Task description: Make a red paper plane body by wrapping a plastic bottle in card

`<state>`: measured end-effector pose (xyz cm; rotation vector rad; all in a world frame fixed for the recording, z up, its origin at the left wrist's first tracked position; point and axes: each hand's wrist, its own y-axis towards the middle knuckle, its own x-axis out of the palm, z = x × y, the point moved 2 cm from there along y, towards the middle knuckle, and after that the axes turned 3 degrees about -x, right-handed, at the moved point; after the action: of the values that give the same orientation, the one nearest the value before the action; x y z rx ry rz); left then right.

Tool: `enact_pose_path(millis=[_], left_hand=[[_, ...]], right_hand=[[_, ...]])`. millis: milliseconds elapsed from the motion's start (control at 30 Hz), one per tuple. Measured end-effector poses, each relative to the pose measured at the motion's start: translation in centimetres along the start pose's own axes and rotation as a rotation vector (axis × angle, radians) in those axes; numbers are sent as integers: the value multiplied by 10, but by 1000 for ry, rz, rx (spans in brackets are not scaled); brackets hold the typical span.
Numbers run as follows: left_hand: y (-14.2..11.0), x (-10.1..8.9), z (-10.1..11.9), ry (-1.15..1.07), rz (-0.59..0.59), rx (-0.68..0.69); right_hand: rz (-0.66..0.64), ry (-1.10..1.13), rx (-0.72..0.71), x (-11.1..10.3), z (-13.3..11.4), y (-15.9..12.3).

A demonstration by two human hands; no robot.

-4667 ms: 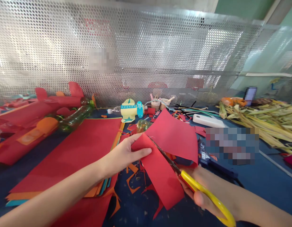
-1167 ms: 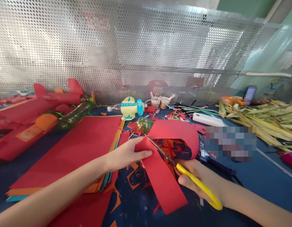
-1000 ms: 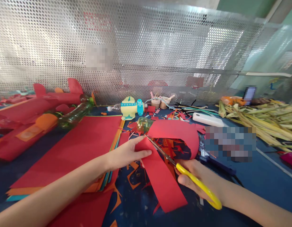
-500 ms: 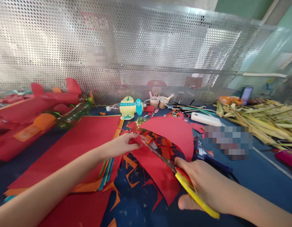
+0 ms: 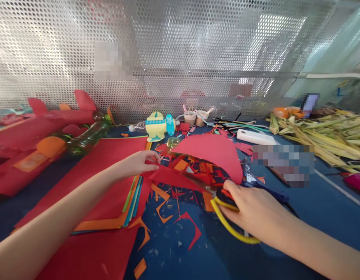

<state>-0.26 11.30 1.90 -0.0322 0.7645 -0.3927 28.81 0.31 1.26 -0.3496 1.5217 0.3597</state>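
In the head view my left hand (image 5: 137, 163) pinches the far left end of a red paper piece (image 5: 171, 177) between thumb and fingers. My right hand (image 5: 250, 210) holds scissors (image 5: 234, 231) with yellow and red handles. Their blades point left along the red paper; whether they are parted is hard to see. Just beyond the blades lies a large curved red paper cutout (image 5: 210, 149). Under the hands are orange and red paper scraps (image 5: 164, 204). Left of them, a stack of coloured sheets (image 5: 110, 155) lies with red on top, partly behind my left forearm.
Green bottles (image 5: 88, 138) and red paper-covered shapes (image 5: 51, 120) lie at left. A bottle with yellow and blue paper (image 5: 156, 126) and small cups (image 5: 189, 118) stand at the back. A glue gun (image 5: 251, 179), a white device (image 5: 256, 137) and dried husks (image 5: 322, 136) are at right.
My left hand has moved left with the paper's end. The red paper, which hung toward the front, now stretches nearly level between my hands. The scissors have swung round, their handles opened wider.
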Motion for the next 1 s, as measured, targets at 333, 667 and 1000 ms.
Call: enact_pose_path(millis=[333, 667, 1000], left_hand=[[-13, -10, 16, -95, -336, -12], [-27, -18, 36, -234, -332, 135], [-8, 51, 42, 194, -177, 338]], right_hand=[[55, -203, 180, -1, 8, 7], [402, -275, 18, 0, 6, -4], [252, 236, -176, 4, -9, -11]])
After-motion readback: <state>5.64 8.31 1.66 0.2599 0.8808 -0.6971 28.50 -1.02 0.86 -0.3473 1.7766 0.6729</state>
